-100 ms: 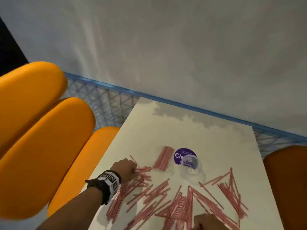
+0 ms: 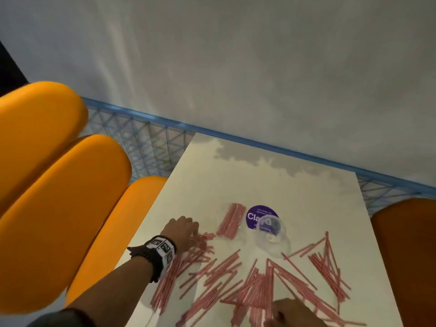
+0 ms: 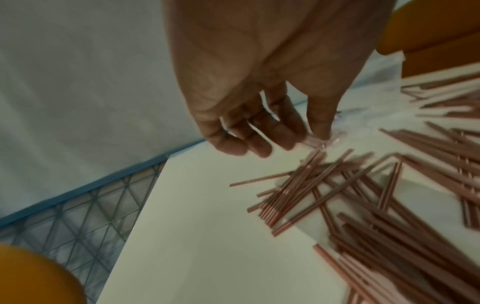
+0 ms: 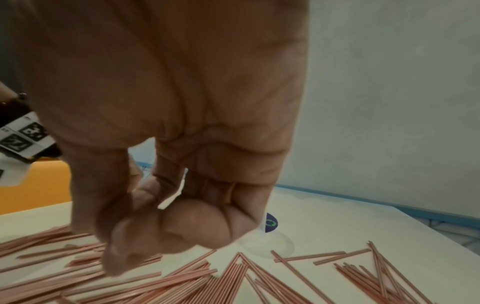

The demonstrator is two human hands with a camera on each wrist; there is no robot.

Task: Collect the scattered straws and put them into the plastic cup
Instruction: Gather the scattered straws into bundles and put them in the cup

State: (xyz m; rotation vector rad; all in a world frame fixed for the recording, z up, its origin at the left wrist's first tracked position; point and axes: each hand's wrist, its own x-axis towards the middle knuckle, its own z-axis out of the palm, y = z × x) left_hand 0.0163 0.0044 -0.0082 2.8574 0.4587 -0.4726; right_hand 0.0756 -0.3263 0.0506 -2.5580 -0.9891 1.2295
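Note:
Several thin pink straws (image 2: 259, 286) lie scattered over the near half of the white table (image 2: 236, 180). A clear plastic cup (image 2: 273, 239) with a purple sticker stands behind them, seen also in the right wrist view as the cup (image 4: 270, 240). My left hand (image 2: 194, 232) hovers at the left end of the straws, fingers (image 3: 259, 144) loosely bent and holding nothing. My right hand (image 2: 290, 312) sits at the bottom edge, fingers (image 4: 197, 226) curled over thin pink stripes that look like straws, thumb tip down on the pile.
A tidy bunch of straws in clear wrapping (image 2: 231, 220) lies left of the cup. Orange padded seats (image 2: 59, 197) flank the table's left edge, a darker seat (image 2: 405, 256) the right. A blue rail with mesh (image 2: 146, 138) and a grey wall stand behind.

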